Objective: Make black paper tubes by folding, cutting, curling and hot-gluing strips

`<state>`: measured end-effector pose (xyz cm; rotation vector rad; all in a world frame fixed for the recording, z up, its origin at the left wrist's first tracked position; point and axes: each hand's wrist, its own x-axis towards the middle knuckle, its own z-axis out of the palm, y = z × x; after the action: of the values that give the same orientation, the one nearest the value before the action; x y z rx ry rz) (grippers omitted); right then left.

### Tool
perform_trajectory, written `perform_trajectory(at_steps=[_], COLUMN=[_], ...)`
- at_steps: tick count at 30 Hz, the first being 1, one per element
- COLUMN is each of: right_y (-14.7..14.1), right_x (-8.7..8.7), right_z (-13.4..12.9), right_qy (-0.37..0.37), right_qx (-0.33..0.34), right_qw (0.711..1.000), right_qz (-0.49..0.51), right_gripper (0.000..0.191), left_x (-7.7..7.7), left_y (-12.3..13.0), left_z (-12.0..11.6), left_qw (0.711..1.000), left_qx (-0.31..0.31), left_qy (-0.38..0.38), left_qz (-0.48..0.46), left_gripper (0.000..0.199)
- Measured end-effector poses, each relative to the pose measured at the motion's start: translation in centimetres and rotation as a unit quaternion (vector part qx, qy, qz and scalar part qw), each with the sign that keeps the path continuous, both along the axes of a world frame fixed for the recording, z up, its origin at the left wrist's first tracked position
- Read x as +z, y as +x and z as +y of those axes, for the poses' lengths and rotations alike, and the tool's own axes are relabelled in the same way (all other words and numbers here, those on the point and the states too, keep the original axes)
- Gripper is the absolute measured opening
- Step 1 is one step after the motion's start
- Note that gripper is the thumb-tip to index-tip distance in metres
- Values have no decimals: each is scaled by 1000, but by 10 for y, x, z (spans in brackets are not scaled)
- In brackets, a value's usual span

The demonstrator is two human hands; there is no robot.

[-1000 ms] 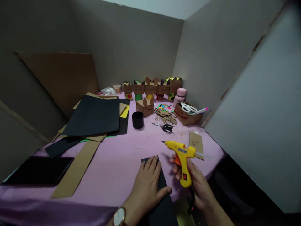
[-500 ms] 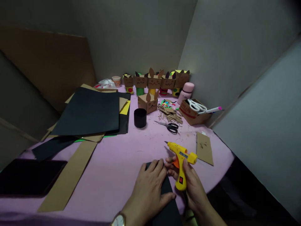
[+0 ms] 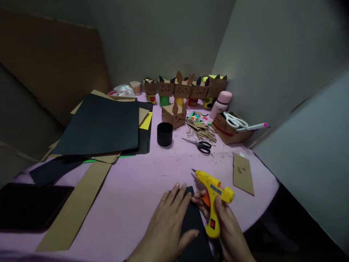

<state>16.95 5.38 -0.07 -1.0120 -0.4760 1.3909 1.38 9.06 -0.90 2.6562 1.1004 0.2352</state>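
My left hand (image 3: 169,222) lies flat on a strip of black paper (image 3: 196,225) at the front of the table, fingers stretched out and thumb spread over the strip. A yellow hot glue gun (image 3: 214,200) is gripped in my right hand (image 3: 229,222), its nozzle pointing away and to the left above the table. The right fingertips are beside the strip's right edge, near the orange trigger. Beyond the hands stands a black paper ring (image 3: 164,134). Black-handled scissors (image 3: 200,145) lie open to its right.
Black sheets and cardboard (image 3: 100,123) are stacked at left, with a cardboard strip (image 3: 76,207) and black tablet-like slab (image 3: 29,207) nearer. Cardboard animal heads (image 3: 182,89) line the back. A box of scissors and pens (image 3: 231,131), pink bottle (image 3: 221,103) and cardboard piece (image 3: 243,174) are at right.
The view has shifted slightly. My left hand has slid a little back along the black strip, showing more of its far end. The glue gun stays in my right hand, slightly lower.
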Motion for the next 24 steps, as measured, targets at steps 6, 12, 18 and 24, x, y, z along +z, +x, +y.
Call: perform_trajectory(at_steps=[6,12,18,24], right_y=[-5,-6,-7,-11], right_x=[-3,-7,-9,-8], right_z=[-2,-4,-5,-7], right_qy=[-23,-24,-19,-28], right_qx=[-18,-21,-20,-22], right_qw=[997,994,981,972], right_qz=[-68,-108,-193,-233], right_gripper=[36,37,39,41], left_x=[4,0,5,-2], left_y=[-33,-31,-31,-22], left_z=[12,-6,-9,-17], left_qw=[988,971,970,982], left_qx=[99,39,77,-50], left_qy=[101,237,230,173], left_qz=[53,-2,0,-59], left_gripper=[59,41,47,39])
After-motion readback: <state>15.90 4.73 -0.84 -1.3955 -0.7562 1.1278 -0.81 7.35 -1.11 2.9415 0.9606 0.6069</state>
